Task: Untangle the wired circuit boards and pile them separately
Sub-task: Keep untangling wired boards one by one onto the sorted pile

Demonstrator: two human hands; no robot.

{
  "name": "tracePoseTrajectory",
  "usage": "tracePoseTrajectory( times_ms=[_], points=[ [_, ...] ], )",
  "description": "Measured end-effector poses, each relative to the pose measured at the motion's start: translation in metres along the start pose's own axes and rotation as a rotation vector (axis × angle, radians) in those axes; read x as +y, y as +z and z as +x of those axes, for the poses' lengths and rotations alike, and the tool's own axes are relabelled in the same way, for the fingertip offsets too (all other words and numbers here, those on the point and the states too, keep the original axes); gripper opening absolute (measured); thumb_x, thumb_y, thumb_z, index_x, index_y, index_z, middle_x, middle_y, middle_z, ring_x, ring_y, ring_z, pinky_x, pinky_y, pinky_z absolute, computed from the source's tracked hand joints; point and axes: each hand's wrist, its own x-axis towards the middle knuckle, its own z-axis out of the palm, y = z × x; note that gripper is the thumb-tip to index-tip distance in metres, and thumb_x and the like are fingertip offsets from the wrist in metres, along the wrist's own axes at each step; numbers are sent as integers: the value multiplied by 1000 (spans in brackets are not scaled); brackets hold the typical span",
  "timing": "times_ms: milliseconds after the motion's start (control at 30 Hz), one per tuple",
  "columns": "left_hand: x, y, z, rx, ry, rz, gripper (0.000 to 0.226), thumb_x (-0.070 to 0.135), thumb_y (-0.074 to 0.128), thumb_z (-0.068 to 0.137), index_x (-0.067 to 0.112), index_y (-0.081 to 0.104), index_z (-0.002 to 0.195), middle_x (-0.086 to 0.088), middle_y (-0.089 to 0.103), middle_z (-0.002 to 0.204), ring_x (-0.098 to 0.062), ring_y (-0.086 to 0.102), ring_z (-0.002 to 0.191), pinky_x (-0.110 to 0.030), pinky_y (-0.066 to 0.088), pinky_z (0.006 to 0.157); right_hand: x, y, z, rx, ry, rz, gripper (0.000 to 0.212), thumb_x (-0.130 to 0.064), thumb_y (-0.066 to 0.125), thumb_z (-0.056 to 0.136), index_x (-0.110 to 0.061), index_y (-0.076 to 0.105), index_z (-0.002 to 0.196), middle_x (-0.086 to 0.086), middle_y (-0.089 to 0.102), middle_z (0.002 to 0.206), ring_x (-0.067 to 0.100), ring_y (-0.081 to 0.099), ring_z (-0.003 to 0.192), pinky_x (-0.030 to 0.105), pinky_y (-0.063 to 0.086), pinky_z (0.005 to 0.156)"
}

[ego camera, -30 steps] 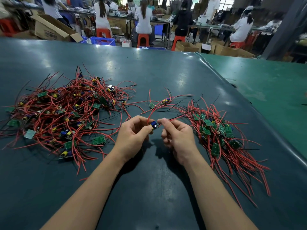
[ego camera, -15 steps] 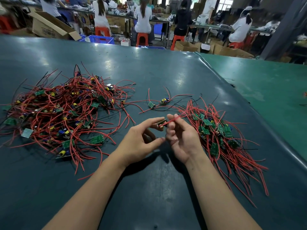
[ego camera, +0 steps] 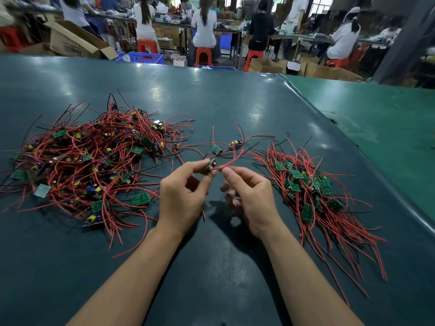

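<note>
Head view is showing the left hand (ego camera: 181,198) pinching a circuit board (ego camera: 211,164) while the right hand (ego camera: 249,191) is pinching its red wire (ego camera: 231,161); drawing it slowly rightward should be freeing snags.

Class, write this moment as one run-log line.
left hand: pinches board | right hand: pinches its red wire | tangled pile: left | sorted pile: right

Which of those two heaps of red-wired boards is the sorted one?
Likely the smaller pile on the right: its wires lie roughly parallel, trailing toward the person. The bigger heap on the left is a tangle, wires looping every way.
</note>
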Motion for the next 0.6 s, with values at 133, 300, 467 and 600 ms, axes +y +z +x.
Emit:
tracePoseTrajectory(
  times_ms=[133, 300, 467, 600],
  points=[
    [-1, 0, -3, -140, 31, -40, 31, 5, 67, 83, 20, 70, 110, 8, 73, 97, -15, 69, 70, -31, 55, 59, -1, 1, -1, 11, -58, 39, 6, -14, 65, 92, -15, 69, 97, 0, 69, 72, 11, 56, 46, 19, 39, 36],
    [5, 0, 0, -196, -213, -186, 27, 37, 71, 86, 13, 68, 74, -3, 70, 67, -12, 66, 55, -25, 52, 54, -1, -4, 0, 107, -162, -142, 8, -7, 66, 91, -15, 68, 89, -3, 70, 74, 12, 60, 52, 23, 44, 36],
    [10, 0, 5, -268, -334, -262, 43, 45, 71, 72, 3, 65, 84, -5, 71, 67, -13, 62, 55, -26, 49, 54, -2, -1, -4, 26, -259, -273, 15, -1, 64, 91, -14, 71, 90, -3, 70, 72, 10, 64, 60, 22, 46, 40],
    [8, -2, 6, -261, -256, -300, 22, 24, 73, 81, 5, 70, 90, 3, 71, 74, -7, 65, 62, -19, 51, 57, -2, 0, -3, 63, -210, -175, 4, -5, 68, 89, -6, 70, 92, 3, 71, 78, 12, 66, 63, 20, 48, 44]
  ],
)
